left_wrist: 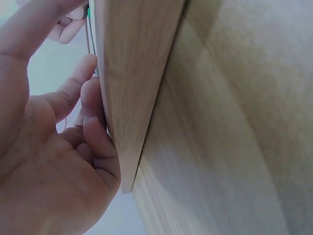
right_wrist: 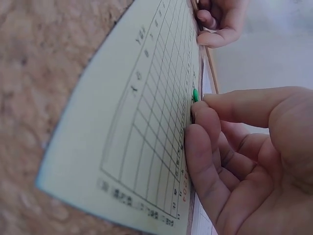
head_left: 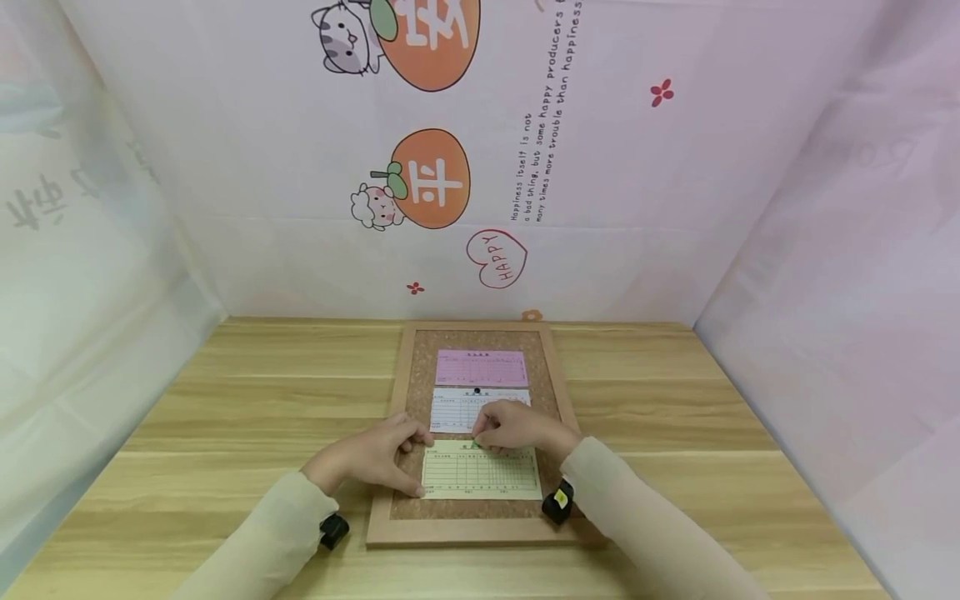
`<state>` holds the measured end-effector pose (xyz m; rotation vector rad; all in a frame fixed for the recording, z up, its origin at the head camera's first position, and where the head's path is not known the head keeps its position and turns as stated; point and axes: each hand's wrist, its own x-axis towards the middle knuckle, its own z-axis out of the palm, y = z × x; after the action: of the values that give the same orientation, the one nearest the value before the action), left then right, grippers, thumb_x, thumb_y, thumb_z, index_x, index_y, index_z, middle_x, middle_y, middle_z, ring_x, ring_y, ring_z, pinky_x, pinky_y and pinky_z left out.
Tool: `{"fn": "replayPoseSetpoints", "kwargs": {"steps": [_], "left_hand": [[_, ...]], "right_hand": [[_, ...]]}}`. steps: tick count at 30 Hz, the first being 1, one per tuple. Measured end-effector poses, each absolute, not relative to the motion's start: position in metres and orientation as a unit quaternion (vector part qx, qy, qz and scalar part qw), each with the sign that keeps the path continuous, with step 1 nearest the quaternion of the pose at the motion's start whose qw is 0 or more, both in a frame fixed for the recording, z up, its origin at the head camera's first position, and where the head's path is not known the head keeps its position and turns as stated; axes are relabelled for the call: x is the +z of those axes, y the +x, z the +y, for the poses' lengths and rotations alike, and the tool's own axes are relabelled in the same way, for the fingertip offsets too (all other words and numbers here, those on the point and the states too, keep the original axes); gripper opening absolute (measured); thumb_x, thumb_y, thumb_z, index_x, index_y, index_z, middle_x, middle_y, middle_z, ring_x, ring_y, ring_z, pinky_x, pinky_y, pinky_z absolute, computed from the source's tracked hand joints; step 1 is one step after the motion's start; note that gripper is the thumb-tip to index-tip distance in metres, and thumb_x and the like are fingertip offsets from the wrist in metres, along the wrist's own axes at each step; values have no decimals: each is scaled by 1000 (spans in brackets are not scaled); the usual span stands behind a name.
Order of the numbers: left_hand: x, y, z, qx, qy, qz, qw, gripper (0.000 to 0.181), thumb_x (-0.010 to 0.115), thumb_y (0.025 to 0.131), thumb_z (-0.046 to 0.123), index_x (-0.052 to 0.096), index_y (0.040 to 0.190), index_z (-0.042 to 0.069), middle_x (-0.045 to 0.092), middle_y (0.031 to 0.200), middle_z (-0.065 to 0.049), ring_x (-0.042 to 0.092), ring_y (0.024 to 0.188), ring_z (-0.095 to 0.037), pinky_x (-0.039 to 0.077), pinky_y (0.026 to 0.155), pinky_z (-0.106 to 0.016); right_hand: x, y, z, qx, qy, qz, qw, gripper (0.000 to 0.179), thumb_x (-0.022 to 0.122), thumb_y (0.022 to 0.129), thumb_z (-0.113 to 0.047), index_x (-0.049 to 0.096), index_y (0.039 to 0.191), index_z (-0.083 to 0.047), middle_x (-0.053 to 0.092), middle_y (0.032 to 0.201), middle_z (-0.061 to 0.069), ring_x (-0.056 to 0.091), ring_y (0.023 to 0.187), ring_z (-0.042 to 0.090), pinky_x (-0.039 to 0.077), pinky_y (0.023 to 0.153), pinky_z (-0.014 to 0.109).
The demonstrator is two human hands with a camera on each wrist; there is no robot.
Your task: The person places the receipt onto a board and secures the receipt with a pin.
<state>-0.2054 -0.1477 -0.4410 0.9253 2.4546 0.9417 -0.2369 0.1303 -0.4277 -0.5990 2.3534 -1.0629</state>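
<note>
A pale yellow form slip [head_left: 480, 477] lies on the lower part of a framed corkboard [head_left: 487, 532]. My right hand [head_left: 516, 425] is at the slip's top edge, thumb and index finger pinching a small green pushpin [right_wrist: 195, 94]; its point is hidden. At the slip's left side, my left hand [head_left: 375, 454] touches the upper corner with a fingertip and the lower corner with the thumb. In the left wrist view its other fingers bend loosely beside the wooden frame [left_wrist: 132, 73]. Above, a white slip [head_left: 447, 410] bears a black pushpin [head_left: 477, 390].
A pink slip [head_left: 482, 368] is at the board's upper end, above the white one. The board lies on a wood-grain table [head_left: 645, 400]. Printed white sheeting [head_left: 600, 183] rises behind the table and along both sides.
</note>
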Motion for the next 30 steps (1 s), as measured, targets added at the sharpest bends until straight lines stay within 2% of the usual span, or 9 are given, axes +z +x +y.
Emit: {"fn": "replayPoseSetpoints", "kwargs": {"steps": [14,24,30], "left_hand": [[-442,-207,-147,330,327,869,174,65,88,76,33,56,127,8,48,118,-4,48,108,-22,45,95,-42],[-438,-205,-146,325,324,870,179,64,87,78,32,56,127,7,48,119,-5,49,109,-23,45,97,-44],[-438,-206,-149,340,331,861,183,59,85,81,31,56,126,6,48,119,-6,48,108,-23,45,95,-41]], "right_hand": [[-428,-236,143,-440,-213,840,238,13,63,99,-17,66,104,-5,66,86,11,63,75,22,55,68,37],[-424,-233,160,-438,-243,841,205,18,61,100,-14,65,109,1,65,87,13,62,76,25,55,68,39],[-423,-231,173,-431,-246,848,187,21,61,100,-16,66,110,2,65,87,13,63,77,26,55,68,38]]}}
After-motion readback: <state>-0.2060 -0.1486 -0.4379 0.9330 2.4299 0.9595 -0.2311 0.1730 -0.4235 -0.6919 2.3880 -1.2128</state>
